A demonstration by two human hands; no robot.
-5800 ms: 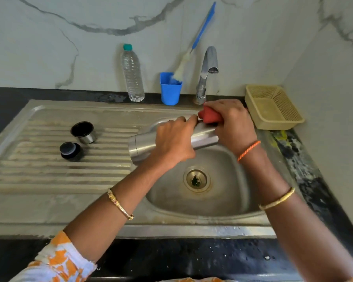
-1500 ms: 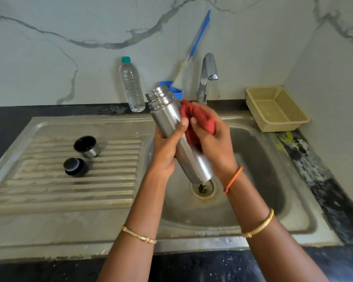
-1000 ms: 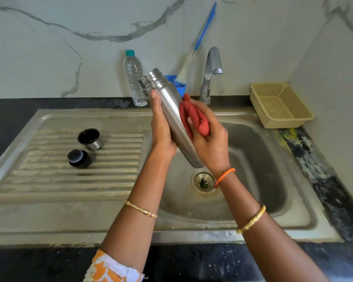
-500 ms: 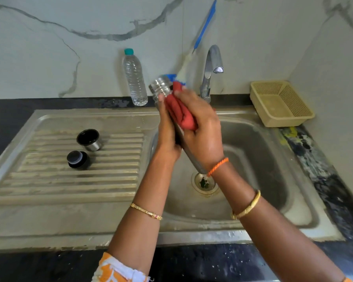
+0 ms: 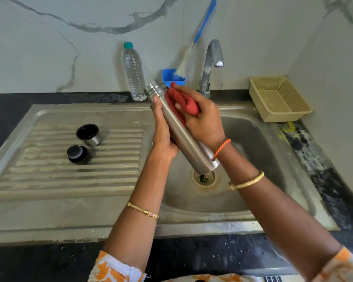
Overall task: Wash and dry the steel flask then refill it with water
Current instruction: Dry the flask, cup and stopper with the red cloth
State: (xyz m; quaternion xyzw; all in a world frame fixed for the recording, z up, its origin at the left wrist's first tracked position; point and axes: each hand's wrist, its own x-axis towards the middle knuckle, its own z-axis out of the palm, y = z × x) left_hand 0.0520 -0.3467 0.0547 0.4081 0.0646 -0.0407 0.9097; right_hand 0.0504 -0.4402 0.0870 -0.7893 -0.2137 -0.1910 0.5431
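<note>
Over the sink (image 5: pixel 253 139), the left hand (image 5: pixel 163 133) grips the tilted flask (image 5: pixel 181 135), mouth up. The right hand (image 5: pixel 204 123) curls around a red cloth (image 5: pixel 183 102), pressing it on the flask.

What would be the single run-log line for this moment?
step: wiping | left hand: holds tilted steel flask over sink | right hand: presses red cloth on flask | caps: off
</note>
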